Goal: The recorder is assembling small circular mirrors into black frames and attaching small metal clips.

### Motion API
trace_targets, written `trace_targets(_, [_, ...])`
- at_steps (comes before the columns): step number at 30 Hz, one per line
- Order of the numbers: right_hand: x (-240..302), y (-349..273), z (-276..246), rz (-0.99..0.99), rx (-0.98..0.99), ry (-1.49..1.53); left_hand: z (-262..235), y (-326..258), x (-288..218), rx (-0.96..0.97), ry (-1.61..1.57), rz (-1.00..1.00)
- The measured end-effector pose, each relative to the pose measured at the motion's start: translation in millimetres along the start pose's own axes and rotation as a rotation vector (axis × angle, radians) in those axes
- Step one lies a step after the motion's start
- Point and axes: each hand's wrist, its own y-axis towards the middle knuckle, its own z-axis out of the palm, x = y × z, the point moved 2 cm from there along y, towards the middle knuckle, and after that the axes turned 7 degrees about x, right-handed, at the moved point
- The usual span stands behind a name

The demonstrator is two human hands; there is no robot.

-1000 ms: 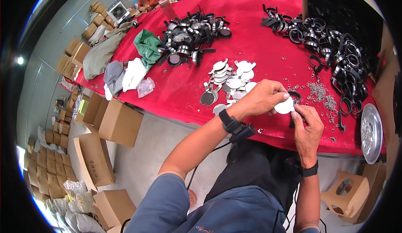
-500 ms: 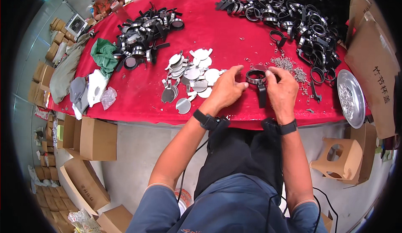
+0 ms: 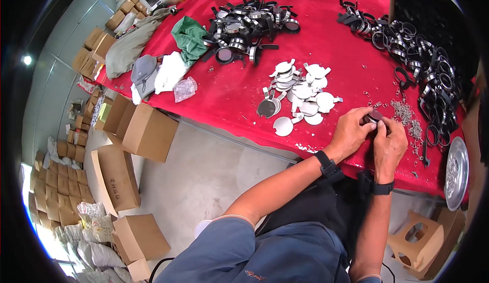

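- Far to the left of the white discs [image 3: 300,92], cardboard boxes [image 3: 137,130] stand on the floor beside the red worktop [image 3: 234,94].
- On the worktop, left of the discs, lie a green cloth [image 3: 189,36], grey and white rags [image 3: 153,72] and a small clear bag [image 3: 184,88].
- Behind the discs sits a heap of black ring parts [image 3: 249,26].
- Just right of the discs, at the near edge of the worktop, the left hand [image 3: 351,133] is closed around a small round part [image 3: 376,116], fingers curled over its left side.
- The right hand [image 3: 389,143] closes on the same part from the other side, thumb near its top; both hands grip it between them.
- To do this well, I judge the part should stay low over the worktop and be held steady by one hand while the other fits it.
- Right of the hands lie small metal clips [image 3: 405,114], more black rings [image 3: 423,54] and a metal dish [image 3: 456,173].
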Motion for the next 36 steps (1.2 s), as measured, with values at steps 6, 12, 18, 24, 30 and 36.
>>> trace_targets(6, [3.9, -3.2, -4.3, -0.026, 0.007, 0.002, -1.1, -2.3, -0.2, -0.003, -0.046, 0.021])
trace_targets(12, [-0.1, -4.0, -7.2, -0.067, 0.038, -0.031, 0.1, -1.7, -5.8, 0.026, -0.017, 0.03])
trace_targets(18, [5.1, -0.2, -17.8, -0.032, 0.182, -0.082, 0.0, -3.7, -1.0, 0.018, -0.106, -0.017])
trace_targets(24, [-51.3, 31.3, -13.9, 0.343, 0.344, 0.074, 0.5, -2.0, -11.4, 0.045, 0.064, 0.028])
trace_targets(30, [-50.6, 35.0, -4.0, 0.617, 0.521, 0.51, -4.4, 0.7, -2.9, 0.008, 0.04, -0.078])
trace_targets(36, [-47.5, 40.6, -1.9, 0.702, 0.565, 0.622, -9.8, 3.8, 2.8, 0.085, -0.008, -0.145])
